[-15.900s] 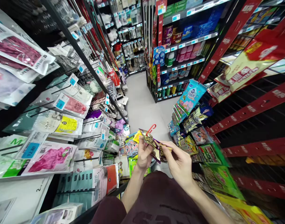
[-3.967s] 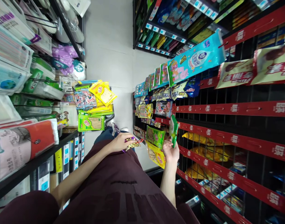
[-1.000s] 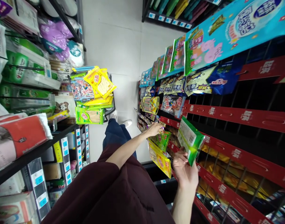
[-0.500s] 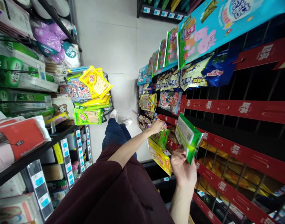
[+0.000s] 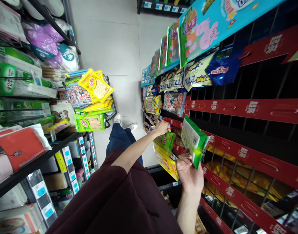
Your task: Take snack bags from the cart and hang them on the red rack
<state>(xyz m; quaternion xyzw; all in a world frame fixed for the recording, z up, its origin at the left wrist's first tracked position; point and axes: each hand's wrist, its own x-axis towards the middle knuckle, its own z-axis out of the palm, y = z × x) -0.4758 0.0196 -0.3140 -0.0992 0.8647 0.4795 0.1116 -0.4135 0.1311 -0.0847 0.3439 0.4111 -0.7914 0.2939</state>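
Head view, looking down a shop aisle: the fingertips of the left hand (image 5: 161, 127) are small and partly hidden by the hand itself. Its fingers are curled inward beside a purple scrap of wrapping (image 5: 169, 126); whether they pinch it, I cannot tell. The right thumb is hard to make out, and the picture's bottom edge cuts off the right forearm. Print on the packets is mostly too small to read.

The green packet (image 5: 193, 141) is in the right hand (image 5: 191, 170), whose bent fingers grip its lower end. It tilts up from the fingers, its pale back showing, in front of the red strips (image 5: 246, 109) of the rack. The left hand is well apart from it, just beside a hanging green bag (image 5: 166, 141). A yellow bag (image 5: 165, 161) hangs near both hands.
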